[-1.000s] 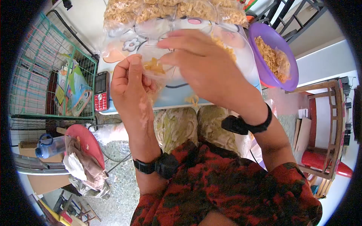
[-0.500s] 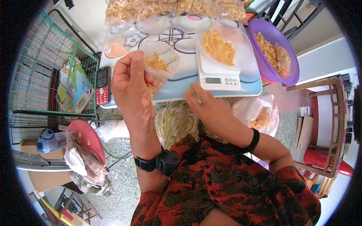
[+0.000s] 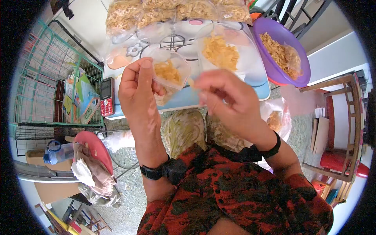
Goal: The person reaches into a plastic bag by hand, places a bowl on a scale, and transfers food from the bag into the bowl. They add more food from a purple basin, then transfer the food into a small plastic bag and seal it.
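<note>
My left hand [image 3: 139,84] pinches the rim of a clear plastic bag [image 3: 184,64], held with its mouth up over the table's near edge. Yellow flakes [image 3: 167,71] lie inside the bag. Just right of it, my right hand [image 3: 227,98] is curled and blurred by motion. A small pale yellow flake [image 3: 190,82] shows at its fingertips. Behind that hand, a clear bowl [image 3: 250,47] with more yellow flakes [image 3: 221,53] sits on a white scale [image 3: 241,76]. The hand covers most of the scale, its display included.
Filled bags [image 3: 196,11] line the table's back. A purple basin [image 3: 303,74] of flakes stands right, a red phone [image 3: 107,96] at the left edge. Beyond are a green wire cage [image 3: 39,98], a red stool [image 3: 98,143] with cloths, and a plastic bag [image 3: 284,113] below right.
My right hand has risen from the table's near edge, now curled in front of the scale near the bag. The bag in my left hand is tilted so more flakes show.
</note>
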### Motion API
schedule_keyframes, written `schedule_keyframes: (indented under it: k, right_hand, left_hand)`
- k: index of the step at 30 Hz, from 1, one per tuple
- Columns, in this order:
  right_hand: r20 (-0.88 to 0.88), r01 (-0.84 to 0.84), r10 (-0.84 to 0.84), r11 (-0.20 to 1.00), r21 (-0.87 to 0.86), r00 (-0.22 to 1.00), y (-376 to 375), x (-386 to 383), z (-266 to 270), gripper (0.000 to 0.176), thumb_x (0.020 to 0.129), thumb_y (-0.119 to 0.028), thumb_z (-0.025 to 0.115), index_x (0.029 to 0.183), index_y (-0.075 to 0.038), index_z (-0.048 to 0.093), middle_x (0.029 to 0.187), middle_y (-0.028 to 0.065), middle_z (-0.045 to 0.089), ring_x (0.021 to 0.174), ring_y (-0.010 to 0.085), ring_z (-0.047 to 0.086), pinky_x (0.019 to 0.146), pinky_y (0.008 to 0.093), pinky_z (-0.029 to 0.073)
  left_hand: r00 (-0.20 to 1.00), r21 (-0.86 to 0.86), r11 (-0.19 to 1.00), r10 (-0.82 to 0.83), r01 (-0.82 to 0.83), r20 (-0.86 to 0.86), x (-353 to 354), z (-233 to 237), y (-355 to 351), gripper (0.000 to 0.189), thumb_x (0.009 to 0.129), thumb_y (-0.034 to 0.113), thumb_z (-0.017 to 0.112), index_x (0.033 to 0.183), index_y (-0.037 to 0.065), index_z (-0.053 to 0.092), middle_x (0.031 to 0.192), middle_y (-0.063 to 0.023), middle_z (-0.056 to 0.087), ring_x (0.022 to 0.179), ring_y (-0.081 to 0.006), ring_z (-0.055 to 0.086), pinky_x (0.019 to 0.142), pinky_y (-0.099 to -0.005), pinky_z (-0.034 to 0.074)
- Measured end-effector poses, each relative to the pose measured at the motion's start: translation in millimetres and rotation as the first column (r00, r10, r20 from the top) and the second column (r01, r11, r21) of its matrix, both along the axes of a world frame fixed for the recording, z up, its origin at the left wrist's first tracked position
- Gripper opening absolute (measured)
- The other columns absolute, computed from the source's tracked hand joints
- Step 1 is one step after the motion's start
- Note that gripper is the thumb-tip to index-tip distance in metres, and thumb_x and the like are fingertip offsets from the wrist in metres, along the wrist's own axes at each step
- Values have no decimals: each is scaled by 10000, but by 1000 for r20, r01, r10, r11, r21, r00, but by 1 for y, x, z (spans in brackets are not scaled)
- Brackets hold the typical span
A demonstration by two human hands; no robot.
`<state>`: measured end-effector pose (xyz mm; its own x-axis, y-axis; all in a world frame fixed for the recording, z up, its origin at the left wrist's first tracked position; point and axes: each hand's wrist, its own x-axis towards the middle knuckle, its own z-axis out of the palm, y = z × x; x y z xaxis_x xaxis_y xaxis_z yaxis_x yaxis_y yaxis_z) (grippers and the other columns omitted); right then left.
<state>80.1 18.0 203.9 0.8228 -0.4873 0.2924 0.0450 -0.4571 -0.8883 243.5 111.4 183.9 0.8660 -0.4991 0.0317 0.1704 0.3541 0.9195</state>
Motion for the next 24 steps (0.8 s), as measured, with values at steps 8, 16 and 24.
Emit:
schedule_keyframes:
  k: [8, 16, 24]
  right_hand:
    - [28, 4, 1, 987, -163, 1000, -21, 48, 11, 285, 885, -30, 563, 1167, -53, 595, 1052, 87, 620, 808, 115, 612, 672, 251, 508]
    - [-321, -179, -5, 822, -540, 947, -9, 44, -10, 463, 774, 38, 503, 1226, -53, 542, 1194, 145, 596, 878, 340, 640, 712, 389, 540]
    - [-205, -219, 122, 797, -562, 971, -22, 42, -12, 444, 785, 4, 524, 1221, -69, 553, 1253, 114, 576, 930, 332, 640, 691, 388, 543]
  left_hand:
    - [1000, 29, 1000, 4, -3, -3, -4, 0, -2, 209, 927, 211, 636, 1007, 18, 630, 686, 33, 506, 563, -57, 413, 511, -224, 348]
    - [999, 36, 999, -25, 27, -46, -8, -2, -6, 193, 927, 216, 634, 990, 33, 625, 676, 38, 492, 554, -56, 406, 502, -224, 344]
    - [995, -23, 999, -47, 45, -84, -8, -4, -5, 184, 930, 190, 634, 975, 15, 598, 709, 14, 534, 547, -38, 415, 481, -202, 345]
